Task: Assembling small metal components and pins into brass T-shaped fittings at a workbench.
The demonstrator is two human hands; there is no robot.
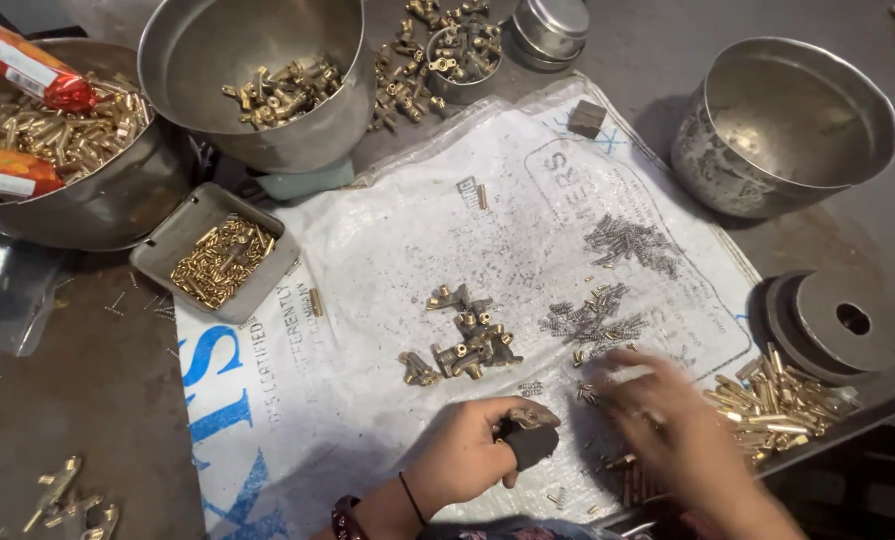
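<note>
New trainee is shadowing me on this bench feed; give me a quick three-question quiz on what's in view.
1. True or false: the left hand holds a small brass fitting against a dark pad.
2. Which container looks empty? A) square tray B) steel pot at far right C) tilted steel bowl
3. Fill in: the blurred right hand hovers near the small grey ____ on the white sack.

Key: 1 true; 2 B; 3 springs
</note>
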